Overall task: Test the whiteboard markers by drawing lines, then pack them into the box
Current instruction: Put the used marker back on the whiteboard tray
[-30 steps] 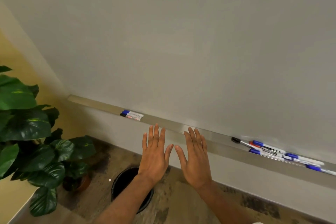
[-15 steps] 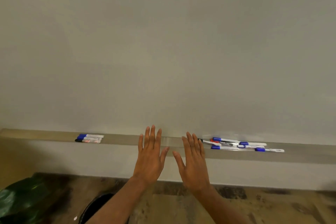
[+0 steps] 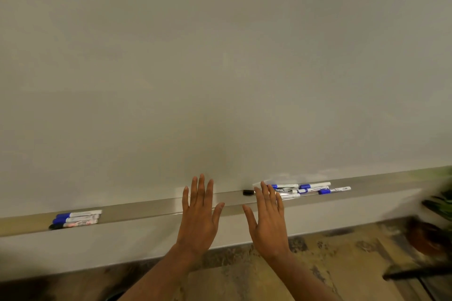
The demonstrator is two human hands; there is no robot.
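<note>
This looks like an office or a classroom. A big whiteboard (image 3: 220, 80) fills most of the frame. A tray (image 3: 146, 209) runs under it, with markers (image 3: 75, 219) at the lower left and more markers (image 3: 305, 189) at the lower right. A blurry plant (image 3: 442, 200) stands at the right edge.

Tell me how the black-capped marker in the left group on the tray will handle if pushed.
The black-capped marker has a round barrel lying lengthwise on the tray, so it would probably roll rather than slide. Its slim plastic body suggests it is light and stiff.
</note>
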